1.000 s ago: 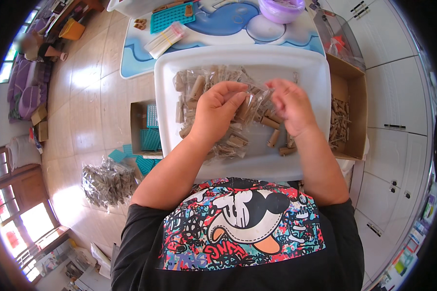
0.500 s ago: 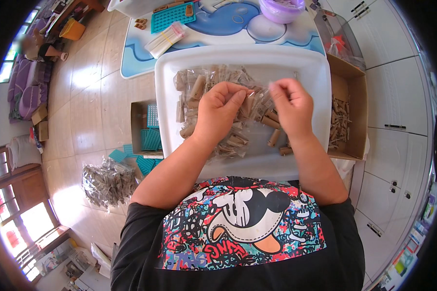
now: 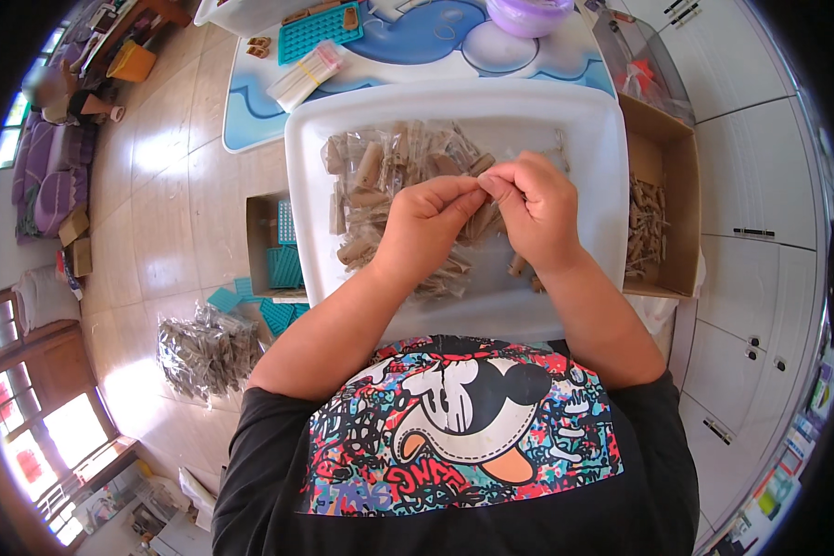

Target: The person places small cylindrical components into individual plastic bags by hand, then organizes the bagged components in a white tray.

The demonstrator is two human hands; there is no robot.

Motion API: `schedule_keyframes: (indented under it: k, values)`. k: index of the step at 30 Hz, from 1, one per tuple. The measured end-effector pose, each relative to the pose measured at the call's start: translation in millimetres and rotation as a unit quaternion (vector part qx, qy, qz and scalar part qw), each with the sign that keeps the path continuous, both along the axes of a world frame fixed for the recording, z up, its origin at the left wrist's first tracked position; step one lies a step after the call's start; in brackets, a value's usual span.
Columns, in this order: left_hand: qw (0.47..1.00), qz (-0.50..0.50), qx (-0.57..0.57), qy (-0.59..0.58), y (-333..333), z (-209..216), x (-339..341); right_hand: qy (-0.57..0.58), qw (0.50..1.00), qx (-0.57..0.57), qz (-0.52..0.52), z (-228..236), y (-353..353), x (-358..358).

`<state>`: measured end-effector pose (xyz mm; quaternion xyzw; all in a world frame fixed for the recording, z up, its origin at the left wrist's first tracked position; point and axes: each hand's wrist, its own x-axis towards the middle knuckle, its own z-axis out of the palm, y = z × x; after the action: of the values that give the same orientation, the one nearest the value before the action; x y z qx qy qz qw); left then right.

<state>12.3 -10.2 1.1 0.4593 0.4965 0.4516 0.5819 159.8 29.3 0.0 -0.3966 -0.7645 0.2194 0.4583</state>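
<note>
My left hand (image 3: 423, 227) and my right hand (image 3: 539, 218) meet fingertip to fingertip above a white plastic tray (image 3: 343, 104). Both pinch the top of a small clear plastic bag (image 3: 481, 221), with something brown showing below the fingers; most of it is hidden between my hands. Under and left of them, the tray holds a heap of brown tube-like pieces in clear bags (image 3: 369, 167). A few loose brown tubes (image 3: 516, 265) lie beneath my right wrist, partly covered by it.
Right of the tray stands a cardboard box (image 3: 675, 167) with small brown pieces. At left, another cardboard box (image 3: 259, 232) holds teal grid trays (image 3: 287, 267). Banded clear bags (image 3: 308, 76) and a purple bowl (image 3: 530, 17) sit on the patterned table. Filled bags (image 3: 208, 352) are heaped on the floor.
My right hand has moved left and closed the gap, so its fingertips now touch those of my left hand at the bag. The view has shifted slightly.
</note>
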Motion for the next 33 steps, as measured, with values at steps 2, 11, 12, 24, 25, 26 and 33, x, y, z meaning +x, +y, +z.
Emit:
schedule_keyframes:
  k: [2, 11, 12, 24, 25, 26, 33]
  values:
    - [1.000, -0.008, -0.002, 0.010, -1.1, -1.1, 1.0, 0.074, 0.991, -0.109, -0.016, -2.3, -1.7, -0.8]
    - [0.994, 0.089, -0.029, -0.060, 4.0, 6.8, -7.8, 0.417, 0.842, -0.342, -0.030, 3.6, 19.0, 24.1]
    - [0.991, 0.100, -0.022, -0.083, 4.7, 6.3, -8.7, 0.416, 0.833, -0.365, -0.004, 3.7, 17.9, 23.5]
    - [0.996, 0.081, -0.038, -0.028, 4.4, 10.4, -12.0, 0.182, 0.891, -0.411, 0.060, -0.6, 5.0, 9.5]
    - [0.996, 0.081, -0.038, -0.028, 4.3, 9.3, -12.3, 0.182, 0.891, -0.411, 0.061, 0.8, 4.5, 9.5]
    - [0.995, 0.082, -0.038, -0.036, 4.0, 7.1, -12.7, 0.180, 0.890, -0.416, 0.053, 3.4, 3.6, 9.5]
    - [0.984, 0.121, -0.075, -0.103, 3.5, 15.4, -6.8, 0.190, 0.895, -0.403, 0.033, -2.1, 2.3, 9.1]
